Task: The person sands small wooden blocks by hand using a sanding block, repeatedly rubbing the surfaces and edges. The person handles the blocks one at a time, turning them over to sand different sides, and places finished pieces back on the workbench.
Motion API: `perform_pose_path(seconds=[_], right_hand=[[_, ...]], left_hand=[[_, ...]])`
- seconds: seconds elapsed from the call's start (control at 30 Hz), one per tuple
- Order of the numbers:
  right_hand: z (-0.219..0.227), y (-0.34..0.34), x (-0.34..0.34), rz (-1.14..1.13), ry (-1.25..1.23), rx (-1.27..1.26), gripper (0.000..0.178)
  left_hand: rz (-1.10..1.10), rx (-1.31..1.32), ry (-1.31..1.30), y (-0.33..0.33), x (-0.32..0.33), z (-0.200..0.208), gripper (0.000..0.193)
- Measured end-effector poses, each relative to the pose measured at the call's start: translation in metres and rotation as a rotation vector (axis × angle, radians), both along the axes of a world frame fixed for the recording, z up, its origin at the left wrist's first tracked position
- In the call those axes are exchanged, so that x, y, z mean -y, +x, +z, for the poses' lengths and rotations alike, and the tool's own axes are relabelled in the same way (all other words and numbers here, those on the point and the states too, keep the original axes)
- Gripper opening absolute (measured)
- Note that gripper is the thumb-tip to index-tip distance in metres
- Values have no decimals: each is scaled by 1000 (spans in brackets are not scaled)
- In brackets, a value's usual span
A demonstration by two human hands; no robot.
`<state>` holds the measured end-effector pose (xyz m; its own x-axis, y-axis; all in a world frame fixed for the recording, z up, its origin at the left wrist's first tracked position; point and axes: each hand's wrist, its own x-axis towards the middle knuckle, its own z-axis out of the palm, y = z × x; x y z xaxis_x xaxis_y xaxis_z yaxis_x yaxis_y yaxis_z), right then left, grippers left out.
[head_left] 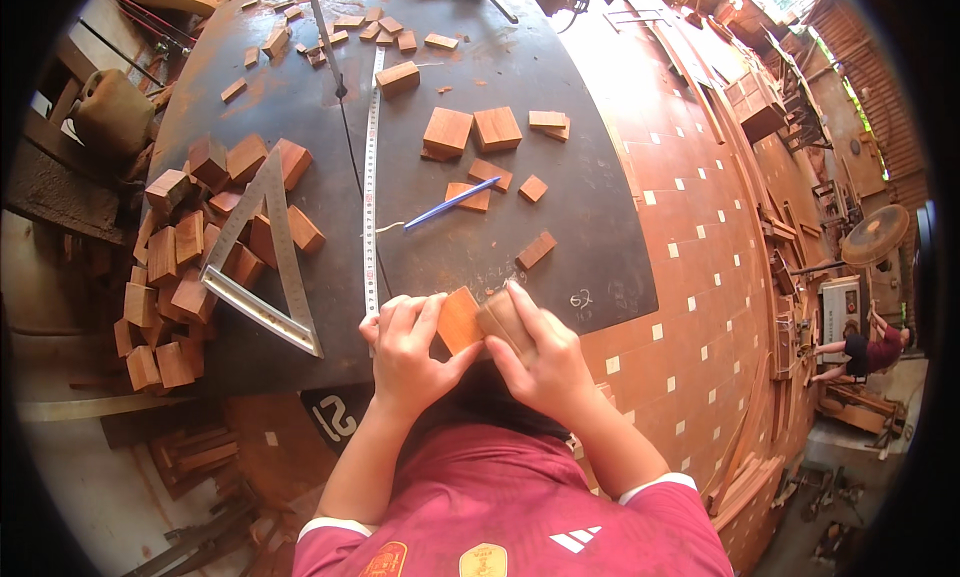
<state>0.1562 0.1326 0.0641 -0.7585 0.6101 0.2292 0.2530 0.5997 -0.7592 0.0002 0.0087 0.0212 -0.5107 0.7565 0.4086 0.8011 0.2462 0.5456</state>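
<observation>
Over the near edge of the dark table, my left hand [402,355] pinches a bright orange-brown wooden block [460,320]. Pressed close beside it is a duller brown wooden block [507,323], gripped between the thumb and fingers of my right hand [548,355]. The two blocks appear to touch. A blue pen [450,204] lies slantwise beyond my hands, partly across a flat wooden piece [468,196]. A long white measuring strip [372,177] runs away from beside my left hand. A small dark block [536,250] lies just past my right fingers.
At the left, a metal triangle square [303,277] leans over a heap of wooden blocks [163,257]. More blocks [447,131] and offcuts [398,78] are scattered farther back on the table [590,217]. Another person [880,351] is at the far right, beyond the tiled wooden surface [690,277].
</observation>
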Motion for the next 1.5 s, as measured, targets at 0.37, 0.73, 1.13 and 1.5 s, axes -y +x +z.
perform_pose_path(seconds=[0.37, 0.73, 1.13, 1.5], right_hand=[[-16, -27, -11, 4, 47, -88, 72], [-11, -28, -2, 73, 39, -92, 70], [-3, -17, 4, 7, 17, 20, 71], [-9, 9, -46, -19, -1152, -434, 58]], left_hand=[[-13, -15, -2, 1, 0, -2, 69], [-15, -33, 12, -2, 1, -10, 64], [-1, -30, 0, -1, 3, -13, 66], [-16, 0, -19, 0, 1, -5, 74]])
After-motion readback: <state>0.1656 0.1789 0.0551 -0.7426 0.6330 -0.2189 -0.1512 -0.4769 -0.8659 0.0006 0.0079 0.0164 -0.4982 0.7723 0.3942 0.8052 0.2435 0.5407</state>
